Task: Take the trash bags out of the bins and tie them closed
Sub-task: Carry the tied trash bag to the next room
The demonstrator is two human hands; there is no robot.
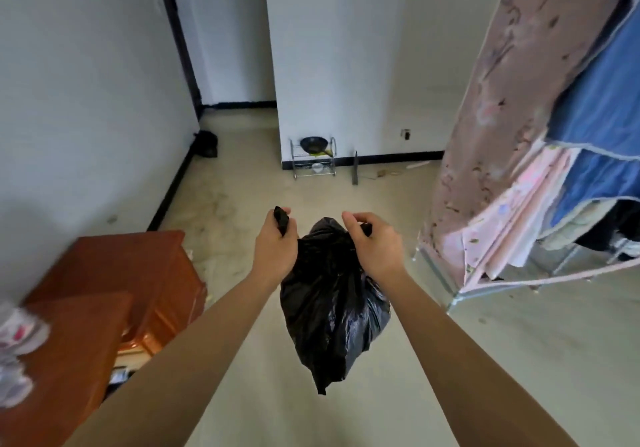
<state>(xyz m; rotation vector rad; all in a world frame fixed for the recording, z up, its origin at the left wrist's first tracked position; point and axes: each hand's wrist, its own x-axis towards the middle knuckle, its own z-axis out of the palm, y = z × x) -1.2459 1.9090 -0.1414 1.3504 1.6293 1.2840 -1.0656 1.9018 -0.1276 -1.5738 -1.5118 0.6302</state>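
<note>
Head camera looks down on a pale floor [485,360]. At 2 o'clock stands a pink flowered cloth wardrobe [512,134]. At 8 o'clock sits an orange-brown wooden cabinet [104,290]. In the centre a full black trash bag [332,308] hangs above the floor. The left hand [275,249] has its grip closed on one twisted top corner, and the right hand [375,245] grips the other. At 12 o'clock, by the far wall, a small wire rack [313,162] holds a dark pan.
</note>
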